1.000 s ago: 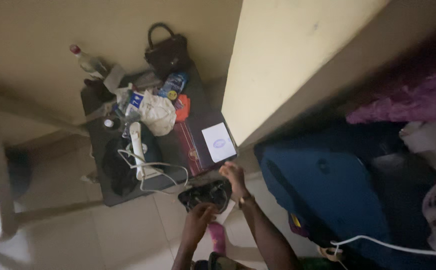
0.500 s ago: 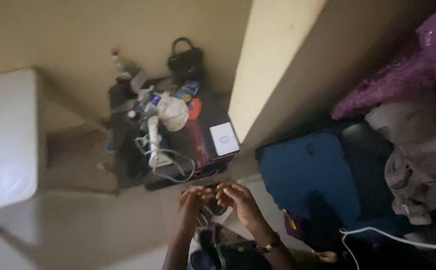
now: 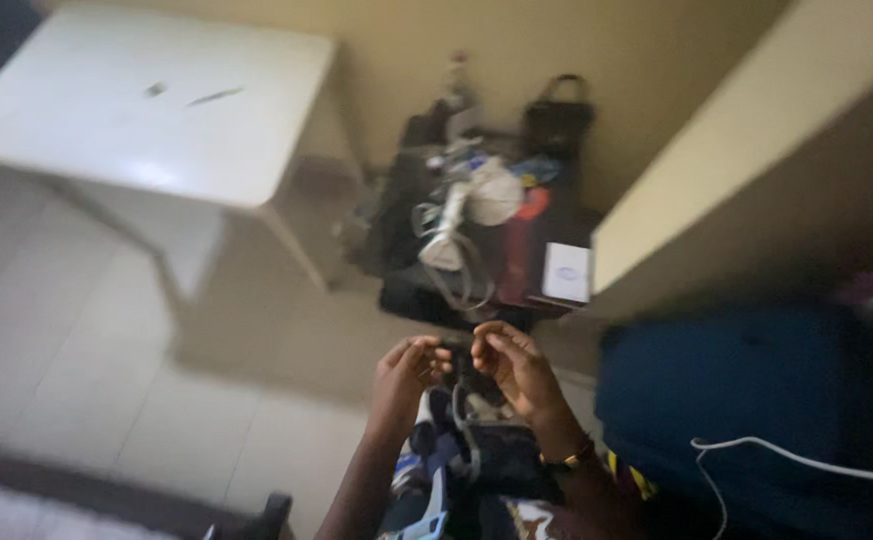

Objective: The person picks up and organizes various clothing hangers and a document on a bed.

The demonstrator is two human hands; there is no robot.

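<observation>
A white square label lay at the near right corner of the cluttered low table. My left hand and right hand both pinched a dark item just before that table's near edge. The white table had come further into view than a moment earlier.

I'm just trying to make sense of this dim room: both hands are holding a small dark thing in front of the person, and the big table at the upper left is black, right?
Not quite. The head view shows the table at the upper left is white, not black. The rest holds: the left hand and right hand are together on a small dark thing in front of the person.
</observation>
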